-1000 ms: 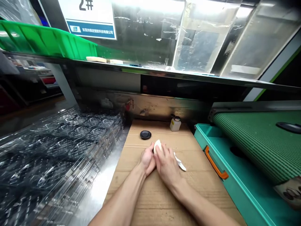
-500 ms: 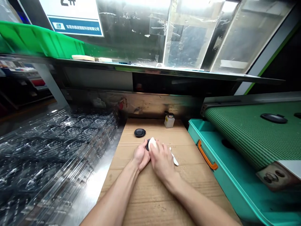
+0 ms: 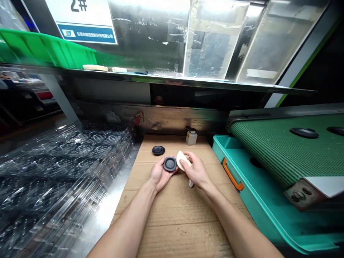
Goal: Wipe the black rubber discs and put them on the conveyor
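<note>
My left hand [image 3: 160, 175] holds a round black plastic lid [image 3: 170, 163], its recessed face turned up toward me. Beside it, my right hand [image 3: 195, 168] pinches a flat round white pad [image 3: 183, 160] between thumb and fingers, just right of the lid. A second black lid [image 3: 158, 150] lies on the cardboard [image 3: 177, 222] beyond my left hand. Partly hidden under my right hand is a thin white tool [image 3: 191, 184]. Farther back stands a small whitish bottle [image 3: 191, 137] with a dark and silver top, its cap flipped open.
Stacked clear plastic trays [image 3: 64, 179] fill the left side. At right, a teal bin [image 3: 258, 208] with an orange handle [image 3: 232, 175] sits below a green conveyor belt [image 3: 274, 143] carrying black lids [image 3: 304, 133]. A metal shelf [image 3: 166, 79] with a green crate [image 3: 48, 50] crosses above.
My right hand has drawn the white pad off the lid to the right, uncovering the lid's face. The lids on the conveyor appear shifted left, and the view has turned slightly.
</note>
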Demonstrator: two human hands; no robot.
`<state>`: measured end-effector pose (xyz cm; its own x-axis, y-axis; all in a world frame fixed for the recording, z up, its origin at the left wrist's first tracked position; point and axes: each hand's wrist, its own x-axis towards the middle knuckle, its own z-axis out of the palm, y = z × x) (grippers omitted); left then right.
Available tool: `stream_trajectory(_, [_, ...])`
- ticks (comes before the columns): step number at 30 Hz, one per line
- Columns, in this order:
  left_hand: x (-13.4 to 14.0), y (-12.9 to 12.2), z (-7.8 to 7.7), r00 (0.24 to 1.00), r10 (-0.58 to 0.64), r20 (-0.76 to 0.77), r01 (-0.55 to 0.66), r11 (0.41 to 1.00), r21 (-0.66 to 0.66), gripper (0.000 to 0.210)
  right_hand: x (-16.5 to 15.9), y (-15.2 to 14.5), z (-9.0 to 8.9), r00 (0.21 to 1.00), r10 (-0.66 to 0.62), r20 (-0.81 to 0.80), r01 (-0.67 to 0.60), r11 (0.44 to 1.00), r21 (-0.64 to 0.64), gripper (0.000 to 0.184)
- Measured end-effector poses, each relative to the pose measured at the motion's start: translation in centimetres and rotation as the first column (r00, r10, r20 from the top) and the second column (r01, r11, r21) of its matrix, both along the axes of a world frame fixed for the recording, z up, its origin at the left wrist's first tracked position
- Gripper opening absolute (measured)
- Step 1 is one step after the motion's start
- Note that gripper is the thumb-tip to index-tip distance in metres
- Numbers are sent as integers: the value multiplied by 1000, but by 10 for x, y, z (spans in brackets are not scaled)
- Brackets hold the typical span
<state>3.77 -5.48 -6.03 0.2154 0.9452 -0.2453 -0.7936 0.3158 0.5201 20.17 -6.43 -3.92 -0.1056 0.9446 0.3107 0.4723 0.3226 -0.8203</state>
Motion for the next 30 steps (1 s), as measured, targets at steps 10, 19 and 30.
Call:
stream_trajectory(10, [11,-11,4,996,-28,-90,35,996,80,29,-18,-4,-3,991,133,34,-130,990,-59,28])
stream_trajectory(19, [11,-11,3,995,-41,-94,52,991,122,28,-5,-7,12,944,84,320,-97,995,27,27])
stream_trajectory(30, [13,-8,1,995,-48,-88,58,992,109,31,-22,-7,8,847,-77,525,7,991,135,31])
